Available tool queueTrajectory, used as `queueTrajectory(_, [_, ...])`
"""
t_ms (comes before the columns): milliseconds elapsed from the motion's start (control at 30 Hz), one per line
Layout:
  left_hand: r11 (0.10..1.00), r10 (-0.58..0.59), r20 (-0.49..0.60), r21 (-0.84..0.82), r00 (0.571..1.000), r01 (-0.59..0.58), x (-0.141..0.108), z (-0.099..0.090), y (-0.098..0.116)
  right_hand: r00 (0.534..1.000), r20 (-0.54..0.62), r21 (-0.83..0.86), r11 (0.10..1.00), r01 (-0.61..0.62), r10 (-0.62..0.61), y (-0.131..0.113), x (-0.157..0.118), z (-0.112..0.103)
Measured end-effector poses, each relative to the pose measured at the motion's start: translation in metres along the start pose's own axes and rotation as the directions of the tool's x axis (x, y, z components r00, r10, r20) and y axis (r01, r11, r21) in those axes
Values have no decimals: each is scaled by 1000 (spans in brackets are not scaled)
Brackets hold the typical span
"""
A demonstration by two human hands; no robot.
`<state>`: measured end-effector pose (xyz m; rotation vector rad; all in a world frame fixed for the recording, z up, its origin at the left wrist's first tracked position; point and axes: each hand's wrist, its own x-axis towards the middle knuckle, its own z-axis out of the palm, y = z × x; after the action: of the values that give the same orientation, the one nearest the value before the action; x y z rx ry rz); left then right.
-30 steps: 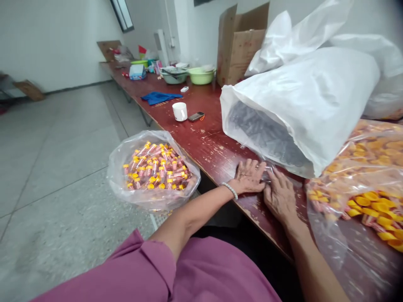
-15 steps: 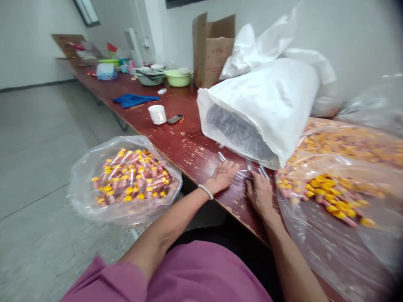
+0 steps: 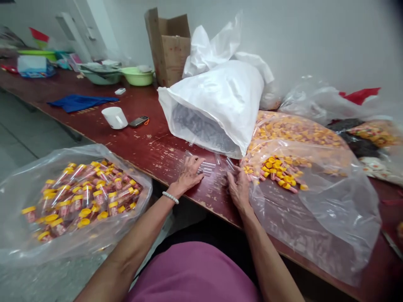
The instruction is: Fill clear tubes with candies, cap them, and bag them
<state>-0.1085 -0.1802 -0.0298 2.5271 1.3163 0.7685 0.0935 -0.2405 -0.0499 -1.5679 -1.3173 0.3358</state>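
In front of the white sack (image 3: pixel 217 92), the left hand (image 3: pixel 189 173), fingers open, best steadies clear tubes (image 3: pixel 207 168) lightly; the right hand's (image 3: pixel 239 188) finger grip is unclear.

The worn red table (image 3: pixel 151 147) carries a blue cloth (image 3: pixel 80 102), a white mug (image 3: pixel 114 118) and a dark phone (image 3: pixel 139 121); clear tubes (image 3: pixel 207 167); an open white sack (image 3: pixel 220 92); a cardboard box (image 3: pixel 174 58); green basins (image 3: pixel 137 76).
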Motion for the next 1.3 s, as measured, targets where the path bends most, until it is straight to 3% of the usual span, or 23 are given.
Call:
queueTrajectory(100, [998,67,63,14,996,-68,9,1,6,995,82,-19,998,57,-55,-5,-9,-6])
queueTrajectory(200, [990,130,201,30,971,-139,21,1,14,986,82,-61,987,149,-144,-6,-14,-8])
queueTrajectory(333, [986,115,306,84,945,-147,32,6,18,993,84,-16,996,86,-85,-2,-15,-10])
queueTrajectory(467, [995,83,228,42,970,-95,34,15,14,994,67,166,982,-91,81,0,-15,-9])
queueTrajectory(567, [972,3,106,-234,994,22,30,21,13,964,110,446,855,-266,242,-5,-16,-4])
queueTrajectory(633, [862,-84,106,-491,991,126,24,23,15,939,139,581,742,-335,316,-13,-18,2])
queueTrajectory(700, [654,-139,172,-724,975,221,17,24,19,925,153,652,668,-359,347,-22,-22,9])
queueTrajectory(767, [409,-165,232,-868,959,281,10,22,24,920,167,682,632,-367,354,-30,-25,16])
queueTrajectory(833, [228,-210,272,-920,939,318,5,17,28,919,191,681,628,-378,346,-34,-28,20])
queueTrajectory(900, [143,-271,309,-924,912,355,3,11,29,919,215,662,642,-387,331,-35,-29,22])
queueTrajectory(1000, [95,-342,342,-914,875,394,1,2,26,922,234,650,656,-384,308,-34,-30,22])
queueTrajectory(1133, [4,-306,376,-918,874,396,-4,-3,21,933,196,692,632,-350,302,-37,-29,23])
queueTrajectory(1300, [-183,-244,408,-910,880,372,-11,1,22,941,179,708,626,-326,287,-47,-31,27])
